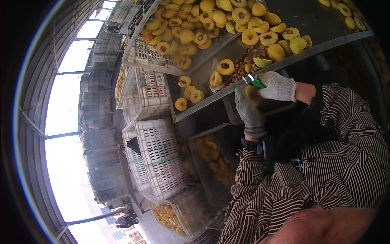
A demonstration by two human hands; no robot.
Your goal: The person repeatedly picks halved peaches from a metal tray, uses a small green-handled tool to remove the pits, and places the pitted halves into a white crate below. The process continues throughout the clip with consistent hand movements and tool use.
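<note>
My right hand [275,86], in a white knitted glove, grips a small hand tool [258,83] by its green handle. The tool's curved metal head points left, over the rim of the metal work table [210,97]. Just below it, my left hand [249,111], also gloved, holds a yellow fruit [251,92], likely a peach, partly hidden by the fingers. Beyond the rim lie brown pits [240,67] and halved yellow fruit [225,67], some with the stone still in the flesh.
A tilted plastic crate [143,56] spills halved fruit [186,36] onto the table. Stacked white slotted crates [166,155] stand at left, a lower one [195,210] holding fruit. Another fruit-filled crate [214,155] sits below the table. People [127,219] are far off.
</note>
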